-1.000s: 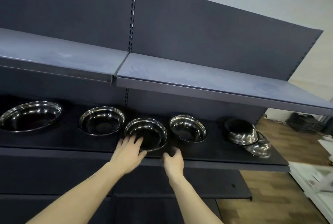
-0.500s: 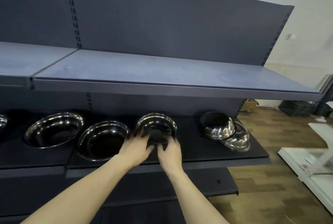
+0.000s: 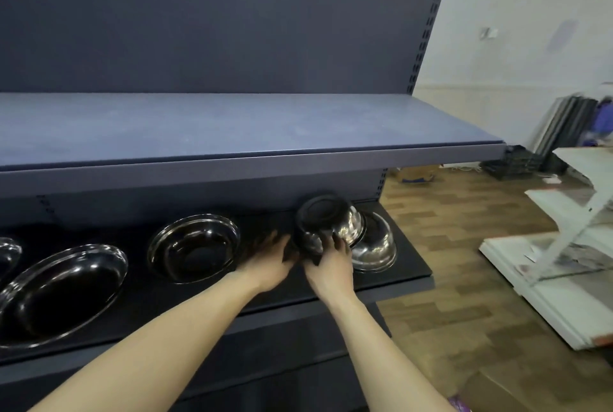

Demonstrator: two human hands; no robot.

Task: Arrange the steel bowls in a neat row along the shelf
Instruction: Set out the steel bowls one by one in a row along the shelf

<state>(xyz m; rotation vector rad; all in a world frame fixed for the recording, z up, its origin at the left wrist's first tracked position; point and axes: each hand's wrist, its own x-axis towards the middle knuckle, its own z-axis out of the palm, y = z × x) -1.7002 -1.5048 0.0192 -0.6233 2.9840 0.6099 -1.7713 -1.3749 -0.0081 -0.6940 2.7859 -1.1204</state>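
Head view: both bare forearms reach up from the near edge toward the right part of the dark lower shelf (image 3: pixel 408 265). The right hand (image 3: pixel 330 267) grips the near side of an upturned steel bowl (image 3: pixel 326 222), fingers curled onto its wall; the bowl is tilted, base facing left and up, rim toward the right. The left hand (image 3: pixel 270 260) lies just left of that bowl with fingers extended toward it; whether they touch the bowl cannot be told, since shadow and blur hide the contact. Directly behind and to the right, a second upturned steel bowl (image 3: pixel 376 250) rests on the shelf, touching or overlapped by the gripped bowl. Left of the hands, an upright steel bowl (image 3: pixel 194 247) stands open side up. Further left and nearer, a larger upright steel bowl (image 3: pixel 63 292) sits, and a third bowl edge (image 3: pixel 8 254) is cut off by the left frame border. A blue-grey upper shelf (image 3: pixel 232 133) overhangs the row
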